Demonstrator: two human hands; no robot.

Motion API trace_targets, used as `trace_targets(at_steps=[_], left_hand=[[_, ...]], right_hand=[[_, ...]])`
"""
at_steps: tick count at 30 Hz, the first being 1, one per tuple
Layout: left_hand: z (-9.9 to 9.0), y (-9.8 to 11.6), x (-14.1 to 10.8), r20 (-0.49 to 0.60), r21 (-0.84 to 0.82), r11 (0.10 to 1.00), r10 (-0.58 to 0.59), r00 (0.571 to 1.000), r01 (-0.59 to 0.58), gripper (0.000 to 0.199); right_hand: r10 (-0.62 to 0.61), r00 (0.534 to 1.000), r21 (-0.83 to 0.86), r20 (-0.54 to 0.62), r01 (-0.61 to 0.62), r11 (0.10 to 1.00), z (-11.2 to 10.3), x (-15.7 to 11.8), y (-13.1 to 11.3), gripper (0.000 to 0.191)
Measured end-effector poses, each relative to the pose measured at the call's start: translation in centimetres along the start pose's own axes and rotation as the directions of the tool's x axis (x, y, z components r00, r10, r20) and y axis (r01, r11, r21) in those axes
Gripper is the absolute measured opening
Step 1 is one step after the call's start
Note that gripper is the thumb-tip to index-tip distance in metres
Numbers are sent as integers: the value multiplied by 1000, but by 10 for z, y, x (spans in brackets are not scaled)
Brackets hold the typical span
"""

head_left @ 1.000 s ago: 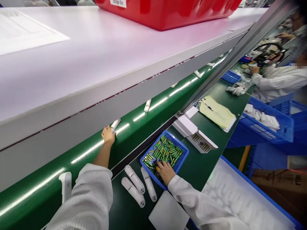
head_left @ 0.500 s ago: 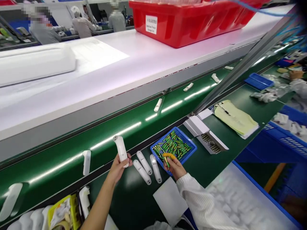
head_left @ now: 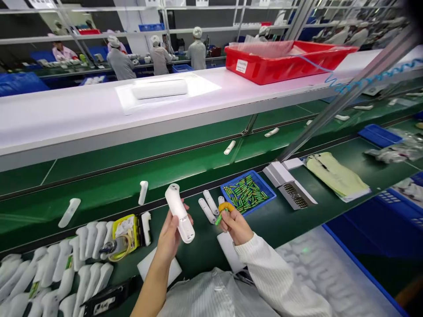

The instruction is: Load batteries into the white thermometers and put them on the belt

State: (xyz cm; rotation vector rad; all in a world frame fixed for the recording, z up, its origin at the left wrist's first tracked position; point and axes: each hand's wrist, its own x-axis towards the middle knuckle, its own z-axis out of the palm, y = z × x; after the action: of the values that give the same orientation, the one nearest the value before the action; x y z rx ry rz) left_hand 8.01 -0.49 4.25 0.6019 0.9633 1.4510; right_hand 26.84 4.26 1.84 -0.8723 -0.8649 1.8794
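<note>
My left hand (head_left: 169,240) is closed around a white handheld thermometer-like device (head_left: 176,207). Its lower end faces me, with an open recess in the handle. To the right, my right hand (head_left: 239,226) pinches green batteries (head_left: 218,217); how many is hard to tell. A yellow-orange cover wraps one finger of that hand. Just behind it stands a blue tray (head_left: 273,196) of loose green batteries (head_left: 246,193). Several slim white parts (head_left: 207,212) lie between the two hands on the green bench, one partly hidden by my right hand.
Several white devices (head_left: 90,240) crowd the bench at left, beside a yellow box (head_left: 136,229). White pieces (head_left: 143,193) lie on the green conveyor (head_left: 109,191). A red bin (head_left: 264,70) sits on the upper shelf. Boxes (head_left: 277,174) and yellow paper (head_left: 337,176) lie right. People work beyond.
My right hand has lifted away from the battery tray toward the device, carrying batteries. My left hand has turned the device so its recess shows. The view has tilted up and shifted left.
</note>
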Motion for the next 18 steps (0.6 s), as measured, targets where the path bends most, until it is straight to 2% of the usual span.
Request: trace_targets(at_steps=[4, 6, 7, 8, 10, 11, 12, 13, 14, 15, 16, 18], left_hand=[[-2, 21, -29, 47, 81, 994, 65, 997, -69, 68], [-1, 30, -40, 61, 95, 988, 113, 992, -118, 85], [-1, 34, -46, 72, 94, 986, 133, 989, -139, 92], [-1, 37, -50, 83, 90, 983, 150, 985, -157, 97], [-2, 43, -59, 85, 84, 979, 180, 980, -187, 99], [-2, 45, -62, 75, 85, 976, 196, 978, -202, 98], [-3, 46, -65, 62, 89, 972, 212, 975, -217, 96], [-4, 48, -67, 50, 95, 969, 224, 973, -228, 95], [-5, 48, -68, 43, 101, 967, 232, 972, -235, 95], [-5, 49, -69, 43, 106, 964, 239, 970, -242, 95], [-6, 49, -70, 46, 113, 961, 250, 967, -253, 95], [-6, 50, -72, 54, 131, 950, 277, 959, -282, 96]], right_hand=[[-75, 979, -96, 189, 94, 991, 42, -26, -11, 34], [-162, 964, -274, 212, 218, 937, 58, -39, -13, 28], [-239, 945, -407, 223, 314, 858, 65, -45, -14, 24], [-322, 909, -539, 264, 416, 732, 70, -50, -15, 21], [-417, 787, -685, 455, 608, 401, 77, -56, -18, 18], [-404, 714, -680, 572, 688, 253, 80, -58, -20, 20], [-369, 648, -646, 666, 749, 149, 82, -59, -22, 23], [-335, 599, -607, 727, 789, 94, 83, -59, -23, 26], [-311, 581, -587, 752, 805, 85, 84, -59, -25, 28], [-299, 590, -588, 750, 801, 108, 85, -58, -26, 28], [-291, 625, -610, 724, 778, 153, 85, -58, -27, 30], [-254, 730, -683, 635, 684, 258, 85, -56, -27, 36]])
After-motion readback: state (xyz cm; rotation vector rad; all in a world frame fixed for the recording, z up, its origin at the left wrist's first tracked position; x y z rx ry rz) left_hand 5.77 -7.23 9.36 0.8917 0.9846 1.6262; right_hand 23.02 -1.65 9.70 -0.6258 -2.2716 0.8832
